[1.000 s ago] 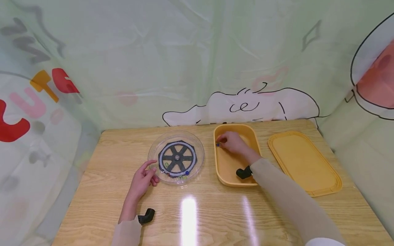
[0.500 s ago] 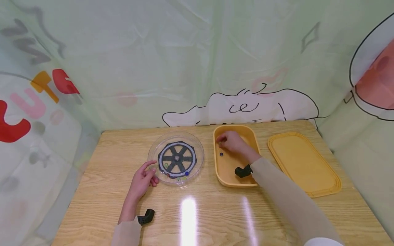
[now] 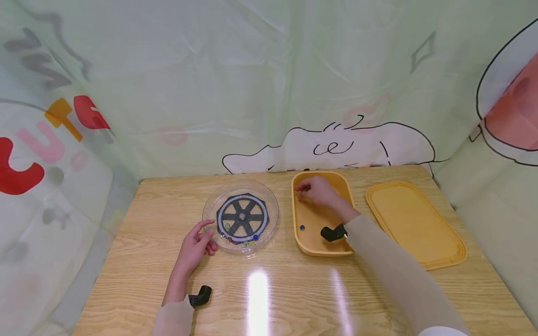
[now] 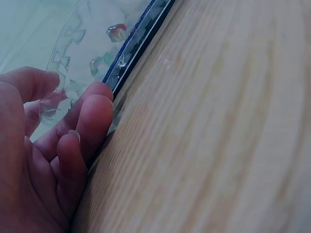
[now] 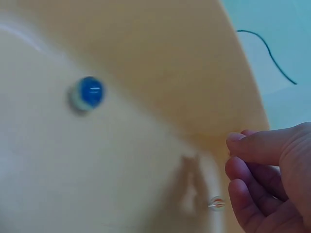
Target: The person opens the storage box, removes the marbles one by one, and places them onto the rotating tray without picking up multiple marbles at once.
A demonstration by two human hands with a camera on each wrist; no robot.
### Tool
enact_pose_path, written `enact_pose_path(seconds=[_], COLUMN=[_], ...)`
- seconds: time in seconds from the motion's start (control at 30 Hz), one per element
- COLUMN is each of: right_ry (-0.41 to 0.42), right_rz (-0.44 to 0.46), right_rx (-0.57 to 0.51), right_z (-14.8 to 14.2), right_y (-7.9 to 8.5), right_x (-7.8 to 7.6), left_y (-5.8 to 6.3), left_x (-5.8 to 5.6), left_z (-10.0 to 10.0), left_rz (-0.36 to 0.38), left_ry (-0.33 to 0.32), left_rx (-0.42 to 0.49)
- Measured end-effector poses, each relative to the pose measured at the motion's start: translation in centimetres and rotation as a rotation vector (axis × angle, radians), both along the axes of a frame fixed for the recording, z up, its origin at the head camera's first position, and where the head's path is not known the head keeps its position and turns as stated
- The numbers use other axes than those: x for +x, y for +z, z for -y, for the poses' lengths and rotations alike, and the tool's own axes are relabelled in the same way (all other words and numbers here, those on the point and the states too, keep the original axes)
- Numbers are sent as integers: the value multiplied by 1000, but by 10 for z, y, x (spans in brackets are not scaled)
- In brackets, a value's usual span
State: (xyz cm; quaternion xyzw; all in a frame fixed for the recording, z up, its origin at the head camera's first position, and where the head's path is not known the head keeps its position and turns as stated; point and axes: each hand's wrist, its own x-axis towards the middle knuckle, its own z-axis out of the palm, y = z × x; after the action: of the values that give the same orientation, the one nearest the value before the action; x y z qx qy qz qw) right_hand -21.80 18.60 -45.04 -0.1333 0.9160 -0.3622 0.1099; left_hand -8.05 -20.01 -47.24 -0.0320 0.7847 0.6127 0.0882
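Note:
My left hand (image 3: 194, 252) grips the near left rim of a round clear dish (image 3: 273, 200). In the left wrist view, its fingers bend around the see-through wall. A dark spoked wheel shape (image 3: 241, 215) shows through the dish, with several glass marbles along its near side, one of them a blue marble (image 3: 255, 237). My right hand (image 3: 318, 192) is inside a yellow bin (image 3: 313, 245), fingertips together by its left wall. I cannot tell whether they pinch anything. Just below them lies a clear marble with orange streaks (image 5: 217, 203). Another blue marble (image 5: 90, 92) is on the bin floor.
A flat yellow lid (image 3: 414, 224) lies on the wooden table (image 3: 218, 298) to the right of the bin. Behind the table hangs a printed cloth (image 3: 201, 84). Black wrist-camera mounts (image 3: 201, 296) project from both forearms.
The blue marble has left my right fingertips and moved toward the near end of the bin. My right hand stays by the wall; my left hand has not moved.

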Motion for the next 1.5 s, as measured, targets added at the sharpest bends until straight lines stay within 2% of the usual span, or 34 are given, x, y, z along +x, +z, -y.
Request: enact_pose_path(seconds=[0.1,0.33,0.4,0.63,0.83,1.03,1.13,1.17,1.27,1.37,1.5], right_ry=[10,29,32,51,60,108,128,131,136,146,174], right_rz=[-24,-103,-114,-132,-105,-115,-90,-80,-38,-16,-4], right_rx=[-7,-36,-46,-27,-37,-62,-83,-88,-110,-119,-118], right_z=[0,3,4,13,26,40,48,51,59,66,76], right_y=[3,18,25,46,57,53,50,49,48,44,37], right_x=[1,9,12,24,33,37,39,40,44,46,48], left_y=[-3,-32,-37,-39,-39,-36,-24,-24,-25,-37,-39], left_x=[0,-6,-7,-7,-8,-10,-8,-8,-7,-10,-10], left_z=[1,10,11,11,12,11,7,7,6,9,9], left_rz=[1,9,-1,-34,-41,-30,-14,-15,-34,-61,-67], left_ry=[-2,27,32,32,30,25,15,14,15,25,26], left_rx=[-5,7,9,4,8,17,5,6,4,13,6])
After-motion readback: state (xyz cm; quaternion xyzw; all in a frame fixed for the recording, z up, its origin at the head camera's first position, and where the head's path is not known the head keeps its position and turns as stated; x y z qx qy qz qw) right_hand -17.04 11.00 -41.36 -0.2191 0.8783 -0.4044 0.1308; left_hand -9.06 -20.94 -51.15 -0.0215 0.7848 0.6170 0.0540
